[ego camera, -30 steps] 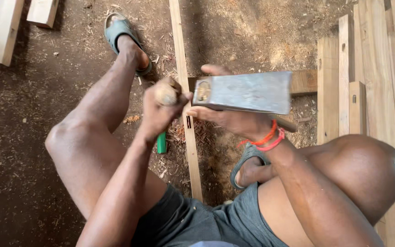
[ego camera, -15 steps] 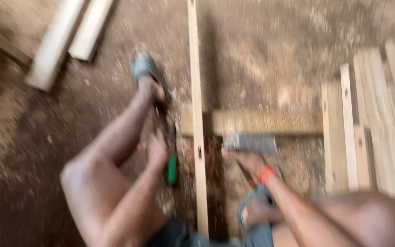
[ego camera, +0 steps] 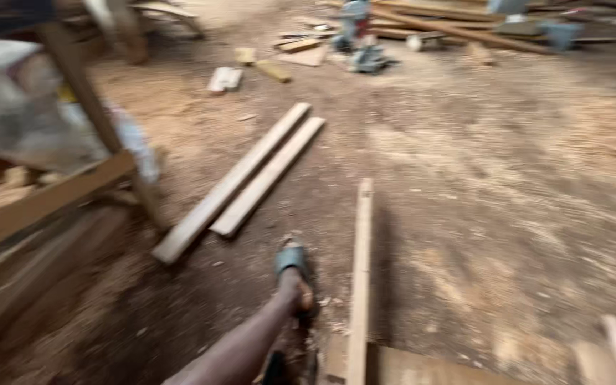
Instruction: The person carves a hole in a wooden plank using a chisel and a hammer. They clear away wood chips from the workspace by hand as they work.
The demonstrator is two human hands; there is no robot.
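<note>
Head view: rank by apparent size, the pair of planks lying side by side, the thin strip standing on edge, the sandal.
1. Pair of planks: largest.
2. Thin strip: similar length to the planks, far narrower; it lies nearer the camera, so its length is overstated.
3. Sandal: smallest.

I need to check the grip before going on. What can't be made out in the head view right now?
- Both hands: out of the head view, below the bottom edge; only a leg and sandalled foot show.
- Thin upright strip: its near end is cut off by the bottom edge.
- Items at the far end of the floor: blurred and too small to identify.
- Bundle at left: motion blur hides what it is.
</note>
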